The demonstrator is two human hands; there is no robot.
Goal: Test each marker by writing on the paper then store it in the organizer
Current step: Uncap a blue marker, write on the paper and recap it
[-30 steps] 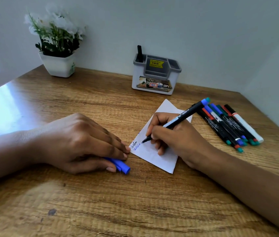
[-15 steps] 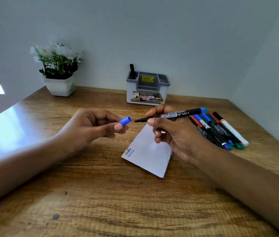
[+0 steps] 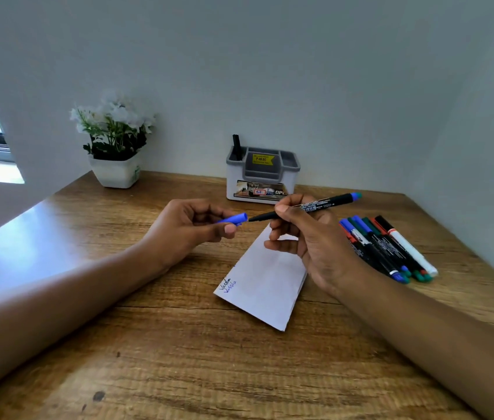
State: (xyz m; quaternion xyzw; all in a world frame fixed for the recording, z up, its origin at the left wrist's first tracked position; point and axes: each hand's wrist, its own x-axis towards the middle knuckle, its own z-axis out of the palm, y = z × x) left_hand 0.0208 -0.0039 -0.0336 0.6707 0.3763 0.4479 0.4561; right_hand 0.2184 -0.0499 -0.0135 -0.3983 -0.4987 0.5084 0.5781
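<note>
Closing since half a second ago: cap and tip are now almost meeting. Far left, a potted plant (image 3: 115, 172) is standing by the wall. Your left hand (image 3: 191, 231) is pinching the blue cap (image 3: 235, 219), mouth facing right. Your right hand (image 3: 309, 237) is gripping the black marker (image 3: 306, 206) above the paper (image 3: 265, 280), which is lying on the desk (image 3: 179, 359). The organizer (image 3: 262, 177) is sitting far centre, holding one dark pen (image 3: 236, 147) in its left compartment. Spare markers (image 3: 388, 250) are lying in a row at right.
</note>
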